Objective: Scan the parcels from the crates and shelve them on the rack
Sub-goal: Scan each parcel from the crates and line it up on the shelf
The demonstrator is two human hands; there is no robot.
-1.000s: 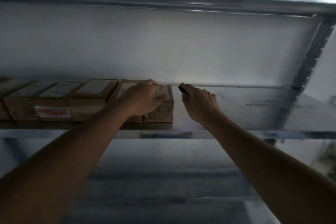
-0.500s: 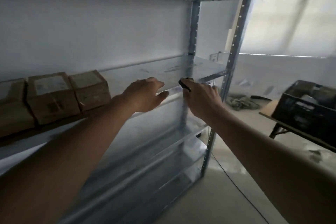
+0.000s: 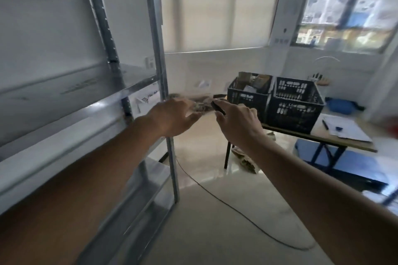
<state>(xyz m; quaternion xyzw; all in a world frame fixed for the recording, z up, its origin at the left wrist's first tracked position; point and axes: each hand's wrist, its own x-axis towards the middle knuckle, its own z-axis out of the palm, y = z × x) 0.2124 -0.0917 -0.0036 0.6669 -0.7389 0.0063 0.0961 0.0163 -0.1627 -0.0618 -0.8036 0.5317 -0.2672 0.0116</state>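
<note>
The metal rack (image 3: 160, 75) fills the left of the head view; no parcels show on the shelves in sight. My left hand (image 3: 172, 117) is stretched out beside the rack's front post with relaxed fingers and holds nothing. My right hand (image 3: 238, 123) grips a small black scanner (image 3: 218, 108), whose tip sticks out above the thumb. Two black plastic crates (image 3: 295, 105) stand on a folding table (image 3: 353, 146) ahead to the right; the left crate (image 3: 247, 97) holds several brown parcels (image 3: 257, 80).
Papers and a pen (image 3: 344, 128) lie on the table's right end. A dark cable (image 3: 237, 208) runs across the pale floor. Blue mats (image 3: 355, 165) lie under the table. Windows with blinds are behind.
My view has swung right, away from the shelf with the parcels towards the crates. My left hand has let go of the shelved parcel; both hands have come off the rack.
</note>
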